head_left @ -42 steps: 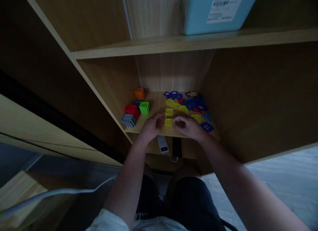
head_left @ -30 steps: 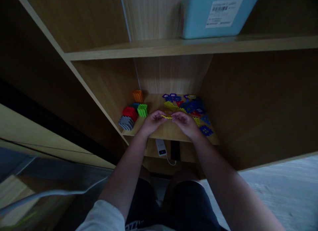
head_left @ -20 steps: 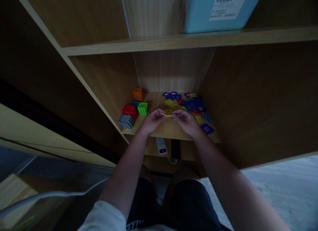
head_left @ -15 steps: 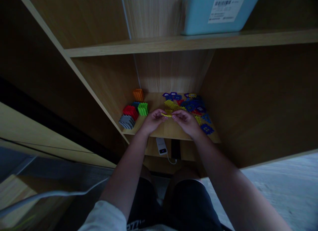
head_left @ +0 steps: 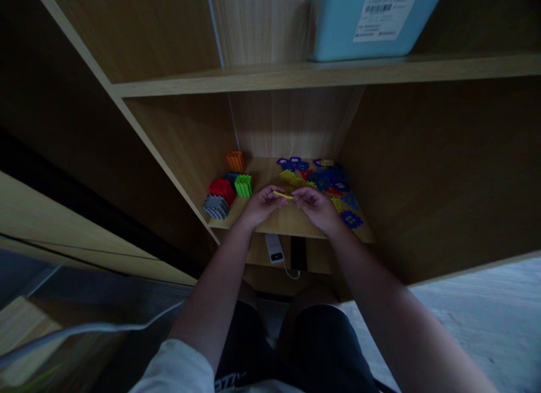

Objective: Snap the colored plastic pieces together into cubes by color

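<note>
Between my fingertips, just above the shelf, is a thin yellow plastic building piece [head_left: 283, 195], seen nearly edge-on. My left hand [head_left: 262, 204] pinches its left end, and my right hand [head_left: 313, 206] pinches the right end. Behind it lie yellow notched pieces [head_left: 296, 179]. To the right spreads a loose heap of blue pieces [head_left: 323, 179] with some red and yellow ones among them. Left of my hands stand sorted stacks: green [head_left: 243, 186], red [head_left: 222, 190], grey [head_left: 216, 206] and orange [head_left: 235, 161]. A dark blue stack is partly hidden behind the green one.
The wooden shelf [head_left: 298, 227] has side walls and a board [head_left: 296, 77] above it, bearing a light blue bin [head_left: 367, 27]. On the lower level lie a white power bank [head_left: 274, 249] with a cable and a black flat object [head_left: 298, 253].
The yellow piece has tilted in my fingers and now shows as a thinner edge. Both hands stay in nearly the same place.
</note>
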Demonstrator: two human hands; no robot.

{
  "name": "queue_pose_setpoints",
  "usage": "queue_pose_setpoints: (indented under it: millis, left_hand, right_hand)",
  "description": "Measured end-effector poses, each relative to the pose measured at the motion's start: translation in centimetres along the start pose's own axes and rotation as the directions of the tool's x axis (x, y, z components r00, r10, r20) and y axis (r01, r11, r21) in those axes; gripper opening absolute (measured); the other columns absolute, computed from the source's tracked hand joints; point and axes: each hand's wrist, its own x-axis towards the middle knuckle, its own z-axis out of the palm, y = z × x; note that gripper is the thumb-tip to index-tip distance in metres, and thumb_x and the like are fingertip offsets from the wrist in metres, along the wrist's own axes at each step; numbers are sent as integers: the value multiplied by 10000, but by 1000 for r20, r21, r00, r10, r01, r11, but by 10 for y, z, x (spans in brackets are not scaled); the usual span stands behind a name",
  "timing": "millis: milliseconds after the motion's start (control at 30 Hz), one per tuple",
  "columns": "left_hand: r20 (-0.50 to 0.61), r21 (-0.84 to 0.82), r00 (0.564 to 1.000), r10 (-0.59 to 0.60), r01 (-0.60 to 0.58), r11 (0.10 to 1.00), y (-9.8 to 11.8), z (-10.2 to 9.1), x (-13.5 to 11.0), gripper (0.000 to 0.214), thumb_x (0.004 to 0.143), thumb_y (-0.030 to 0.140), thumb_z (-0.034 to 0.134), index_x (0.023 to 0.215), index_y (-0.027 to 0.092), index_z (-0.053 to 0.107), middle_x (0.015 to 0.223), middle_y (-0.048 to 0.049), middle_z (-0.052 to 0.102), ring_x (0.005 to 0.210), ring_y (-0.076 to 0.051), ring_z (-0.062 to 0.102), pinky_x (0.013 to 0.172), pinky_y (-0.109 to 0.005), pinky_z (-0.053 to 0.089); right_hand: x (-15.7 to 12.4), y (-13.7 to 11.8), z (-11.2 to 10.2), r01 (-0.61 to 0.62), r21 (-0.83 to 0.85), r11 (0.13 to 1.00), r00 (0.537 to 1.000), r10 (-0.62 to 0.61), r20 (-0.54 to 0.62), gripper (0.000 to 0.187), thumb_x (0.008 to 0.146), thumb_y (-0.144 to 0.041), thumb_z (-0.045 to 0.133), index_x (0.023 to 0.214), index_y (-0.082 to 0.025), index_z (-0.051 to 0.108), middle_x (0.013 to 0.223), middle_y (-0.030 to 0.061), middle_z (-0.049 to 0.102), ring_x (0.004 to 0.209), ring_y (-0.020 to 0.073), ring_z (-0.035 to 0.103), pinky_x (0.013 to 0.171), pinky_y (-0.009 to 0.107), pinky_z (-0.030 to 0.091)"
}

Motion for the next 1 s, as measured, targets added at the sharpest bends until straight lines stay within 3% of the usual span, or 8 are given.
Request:
queue_pose_setpoints:
  millis: [133, 367, 533, 733, 1000]
  left_hand:
    - [15, 18, 1000, 0, 0, 1000, -2, 1, 0, 510, 773, 540, 983, 1036, 188, 724, 926, -49, 819, 875, -187, 762, 864, -327, 562]
    - [-51, 71, 998, 33, -29, 997, -3, 3, 1, 430, 780, 494, 969, 991, 194, 744, 917, -41, 818, 871, -193, 760, 852, -335, 568]
    - [-63, 141, 995, 73, -63, 988, -2, 3, 0, 360, 805, 454, 940, 978, 199, 754, 883, -29, 801, 826, -178, 734, 816, -324, 561]
    - [-54, 128, 997, 59, -51, 990, -2, 4, 0, 458, 803, 487, 955, 1082, 193, 741, 838, -23, 785, 791, -173, 722, 774, -303, 542]
    - [-38, 135, 997, 60, -54, 989, -4, 4, 1, 452, 775, 530, 966, 970, 192, 737, 873, -27, 805, 805, -162, 729, 764, -282, 548]
  right_hand:
    - [1, 2, -1, -2, 6, 1000, 1000, 2, 17, 450, 900, -716, 794, 1049, -291, 780, 981, 45, 806, 819, 226, 718, 783, 400, 618]
    - [0, 2, 0, -41, 5, 999, 999, 41, -2, 450, 940, -733, 751, 1062, -301, 788, 1062, 54, 821, 877, 242, 747, 848, 425, 624]
    - [-2, 2, 2, -27, -27, 999, 999, 28, 18, 411, 874, -664, 850, 1079, -315, 780, 950, 22, 804, 866, 241, 744, 833, 407, 616]
    - [0, 1, 0, -23, 27, 999, 998, 21, 67, 375, 891, -632, 834, 1061, -301, 783, 1052, 42, 824, 986, 252, 767, 929, 425, 617]
    - [2, 8, -2, -69, 81, 994, 996, 63, 68, 402, 861, -634, 873, 1044, -284, 799, 1089, 60, 836, 1014, 260, 782, 999, 460, 621]
